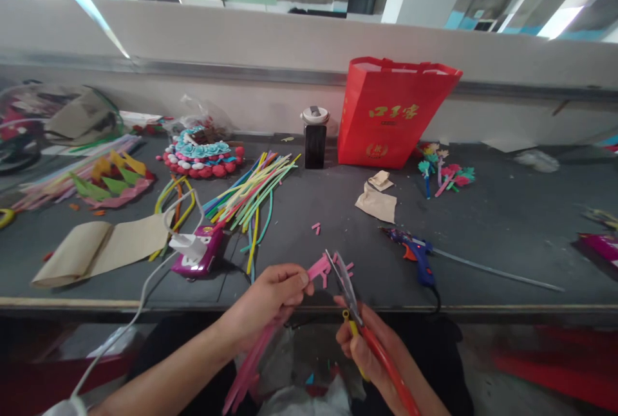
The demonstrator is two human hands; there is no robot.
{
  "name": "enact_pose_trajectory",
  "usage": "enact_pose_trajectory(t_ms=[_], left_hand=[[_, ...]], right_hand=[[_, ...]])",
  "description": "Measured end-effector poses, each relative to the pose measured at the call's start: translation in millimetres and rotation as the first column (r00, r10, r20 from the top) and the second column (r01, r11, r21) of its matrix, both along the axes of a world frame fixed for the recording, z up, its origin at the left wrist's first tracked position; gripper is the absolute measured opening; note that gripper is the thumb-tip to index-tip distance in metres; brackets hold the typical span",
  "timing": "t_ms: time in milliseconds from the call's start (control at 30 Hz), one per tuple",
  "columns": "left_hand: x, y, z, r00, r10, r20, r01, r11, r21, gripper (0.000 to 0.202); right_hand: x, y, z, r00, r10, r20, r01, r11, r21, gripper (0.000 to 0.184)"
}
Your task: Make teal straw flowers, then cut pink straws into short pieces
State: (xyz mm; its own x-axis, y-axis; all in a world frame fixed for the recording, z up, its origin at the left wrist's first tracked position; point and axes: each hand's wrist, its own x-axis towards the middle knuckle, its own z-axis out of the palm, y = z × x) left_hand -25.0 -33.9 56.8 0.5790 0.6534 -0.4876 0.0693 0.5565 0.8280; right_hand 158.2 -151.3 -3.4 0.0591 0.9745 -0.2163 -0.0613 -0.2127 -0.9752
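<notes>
My left hand (pixel 273 297) is closed in a pinch on pink pipe cleaner stems (pixel 319 268), whose tips stick out to the right and whose long ends hang down toward my lap. My right hand (pixel 369 351) is wrapped round the red-and-yellow handles of a pair of scissors (pixel 345 284). The blades stand slightly apart right at the pink tips. A few cut pink bits (pixel 316 228) lie on the dark table (pixel 506 223) just beyond.
A blue glue gun (pixel 418 255) lies to the right, a purple glue gun (pixel 200 255) with a white cord to the left. Colourful stems (pixel 251 194), a bead cake (pixel 203 155), a black bottle (pixel 315 139), a red bag (pixel 393 113) and small flowers (pixel 447 171) stand behind.
</notes>
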Motion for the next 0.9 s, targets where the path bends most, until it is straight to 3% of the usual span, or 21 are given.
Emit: enact_pose_trajectory(t_ms=[133,300,467,900], left_hand=[[5.5,-2.3,1.5,1.0,0.012,0.012,-0.012,1.0,0.006,0.035],[12.1,-10.4,3.3,0.997,-0.069,0.02,0.069,0.998,-0.003,0.039],[13.6,-13.0,2.8,0.995,-0.101,0.001,0.101,0.995,0.012,0.044],[15.6,-9.9,2.6,0.99,-0.133,-0.044,0.134,0.991,0.021,0.049]], right_hand=[[-4.8,-6.1,3.9,0.997,0.023,0.068,-0.024,1.0,0.017,0.072],[-6.7,-0.2,16.5,0.992,0.012,0.128,-0.014,1.0,0.019,0.071],[-6.2,3.3,25.2,0.98,0.079,0.182,-0.08,0.997,-0.001,0.074],[-8.3,6.6,28.9,0.972,0.09,0.218,-0.091,0.996,-0.007,0.071]])
